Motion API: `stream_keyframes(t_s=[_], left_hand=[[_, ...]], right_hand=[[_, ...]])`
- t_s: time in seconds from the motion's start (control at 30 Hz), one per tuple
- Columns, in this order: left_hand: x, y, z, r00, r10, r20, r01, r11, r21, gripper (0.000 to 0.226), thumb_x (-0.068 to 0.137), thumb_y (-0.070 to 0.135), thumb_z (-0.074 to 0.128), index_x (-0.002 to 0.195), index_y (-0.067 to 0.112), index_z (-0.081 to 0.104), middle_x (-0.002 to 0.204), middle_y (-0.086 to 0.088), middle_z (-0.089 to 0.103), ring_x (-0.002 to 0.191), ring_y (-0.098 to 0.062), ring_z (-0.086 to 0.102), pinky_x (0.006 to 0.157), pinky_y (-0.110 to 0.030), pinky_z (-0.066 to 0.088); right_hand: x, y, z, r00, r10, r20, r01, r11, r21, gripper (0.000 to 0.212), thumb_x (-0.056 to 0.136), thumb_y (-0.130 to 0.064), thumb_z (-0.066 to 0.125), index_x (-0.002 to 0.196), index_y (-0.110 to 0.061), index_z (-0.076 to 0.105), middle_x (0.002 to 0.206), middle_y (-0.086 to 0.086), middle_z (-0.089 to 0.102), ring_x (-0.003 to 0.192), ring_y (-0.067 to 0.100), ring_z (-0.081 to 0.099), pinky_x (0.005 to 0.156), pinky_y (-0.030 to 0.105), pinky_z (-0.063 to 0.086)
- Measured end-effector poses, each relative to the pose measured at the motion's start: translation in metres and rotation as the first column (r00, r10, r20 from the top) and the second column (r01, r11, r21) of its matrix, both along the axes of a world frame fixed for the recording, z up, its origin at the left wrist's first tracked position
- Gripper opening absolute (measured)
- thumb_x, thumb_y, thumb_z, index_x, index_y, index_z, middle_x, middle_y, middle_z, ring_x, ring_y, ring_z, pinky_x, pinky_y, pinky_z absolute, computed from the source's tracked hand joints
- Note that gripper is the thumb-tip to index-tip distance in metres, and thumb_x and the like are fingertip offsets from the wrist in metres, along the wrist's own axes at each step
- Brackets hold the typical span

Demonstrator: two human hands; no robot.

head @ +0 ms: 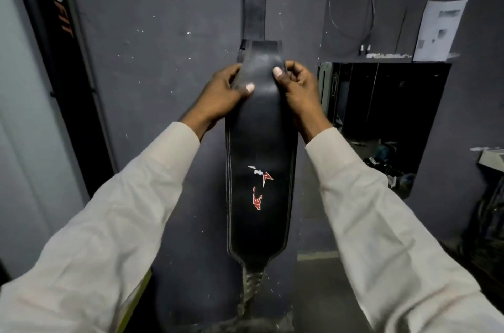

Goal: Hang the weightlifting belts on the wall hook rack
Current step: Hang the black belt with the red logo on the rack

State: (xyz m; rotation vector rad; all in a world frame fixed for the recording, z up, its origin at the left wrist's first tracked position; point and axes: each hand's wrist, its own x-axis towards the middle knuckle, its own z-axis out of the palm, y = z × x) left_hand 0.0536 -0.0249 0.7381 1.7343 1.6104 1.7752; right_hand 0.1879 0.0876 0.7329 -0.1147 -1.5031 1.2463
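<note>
Belt (pixel 259 169), black leather, hangs vertically down the centre of the frame against a dark wall (pixel 163 32); its narrow strap (pixel 255 5) runs up past the top edge, where the hook is out of view. A wall recess (pixel 381 119) with clutter sits at right, a paper sheet (pixel 439 29) and loose cables (pixel 351 5) above it; nothing blocks the belt. Left hand (pixel 226 95) and right hand (pixel 296 87) each clamp an edge of the upper belt, thumbs pressed on its face; white sleeves (pixel 109 223) fill the lower corners. A red-and-white logo on the belt is unreadable; a black panel (pixel 60 32) at upper left reads partly "FIT".
</note>
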Motion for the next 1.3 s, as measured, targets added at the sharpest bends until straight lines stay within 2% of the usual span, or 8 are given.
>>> stream_keyframes(t_s=[0.23,0.33,0.47,0.67,0.83,1.0,1.17,1.3], left_hand=[[-0.014,-0.002,-0.040,0.983,0.178,0.052,-0.177,0.984,-0.007,0.052,0.081,0.025,0.078,0.121,0.020,0.046,0.113,0.004,0.067,0.105,-0.013,0.067,0.090,-0.031,0.057],[-0.026,-0.008,-0.086,0.987,0.146,0.066,-0.133,0.977,-0.169,0.037,0.086,0.033,0.074,0.114,0.017,0.055,0.106,0.003,0.070,0.099,-0.017,0.068,0.083,-0.030,0.058],[-0.053,-0.010,-0.165,0.986,0.168,0.019,-0.147,0.908,-0.393,0.065,0.072,0.062,0.072,0.092,0.004,0.052,0.078,-0.004,0.051,0.076,-0.019,0.053,0.073,-0.039,0.048],[-0.056,-0.020,-0.219,0.992,0.122,0.034,-0.070,0.758,-0.648,0.034,0.088,0.007,0.072,0.115,0.002,0.052,0.076,-0.010,0.052,0.062,-0.021,0.060,0.056,-0.031,0.057],[-0.057,-0.023,-0.187,0.980,0.198,0.005,-0.187,0.934,-0.305,0.030,0.085,0.009,0.074,0.073,0.017,0.048,0.061,0.006,0.046,0.060,-0.017,0.045,0.063,-0.033,0.043],[-0.034,-0.019,-0.064,0.969,0.216,0.123,-0.227,0.971,0.076,0.035,0.091,0.038,0.065,0.086,0.003,0.063,0.079,-0.008,0.061,0.075,-0.016,0.055,0.071,-0.032,0.047],[-0.019,-0.014,0.016,0.973,0.005,0.232,-0.017,0.999,0.049,0.020,0.097,0.026,0.061,0.081,0.014,0.065,0.079,-0.005,0.071,0.068,-0.012,0.068,0.067,-0.027,0.058],[-0.015,-0.013,0.002,0.974,-0.050,0.222,0.042,0.998,0.042,0.016,0.095,0.012,0.064,0.081,0.017,0.059,0.078,-0.003,0.067,0.068,-0.011,0.065,0.065,-0.024,0.056]], right_hand=[[-0.014,0.001,0.008,0.993,-0.083,-0.085,0.084,0.996,0.004,0.014,0.089,-0.003,0.063,0.086,-0.016,0.065,0.084,0.003,0.072,0.084,0.022,0.064,0.083,0.035,0.051],[-0.016,0.003,0.012,0.990,-0.104,-0.092,0.105,0.994,-0.002,0.016,0.088,-0.003,0.064,0.083,-0.018,0.066,0.079,-0.005,0.073,0.079,0.016,0.065,0.081,0.033,0.052],[-0.017,0.005,0.017,0.989,-0.121,-0.087,0.120,0.993,-0.016,0.016,0.090,-0.003,0.064,0.082,-0.017,0.065,0.079,-0.002,0.073,0.078,0.016,0.065,0.079,0.031,0.053],[-0.028,-0.001,0.015,0.988,-0.135,-0.070,0.135,0.991,-0.008,0.018,0.091,0.000,0.064,0.083,-0.016,0.065,0.077,-0.004,0.073,0.072,0.010,0.067,0.072,0.025,0.055],[-0.025,-0.001,0.010,0.995,-0.069,-0.075,0.069,0.998,-0.010,0.010,0.093,-0.001,0.062,0.091,-0.010,0.063,0.087,0.009,0.072,0.081,0.020,0.066,0.077,0.029,0.055],[-0.027,-0.015,0.001,0.999,0.017,-0.035,-0.017,1.000,0.003,0.009,0.095,-0.002,0.060,0.094,-0.011,0.062,0.091,0.008,0.071,0.080,0.016,0.068,0.077,0.027,0.057],[-0.027,-0.025,-0.023,0.991,0.089,0.095,-0.097,0.991,0.087,0.004,0.097,-0.011,0.060,0.099,-0.014,0.062,0.097,0.009,0.071,0.089,0.019,0.067,0.080,0.031,0.056],[-0.018,-0.014,-0.017,0.937,0.303,0.177,-0.276,0.948,-0.159,0.033,0.098,-0.036,0.058,0.114,-0.008,0.064,0.112,0.012,0.071,0.106,0.024,0.069,0.098,0.044,0.054]])
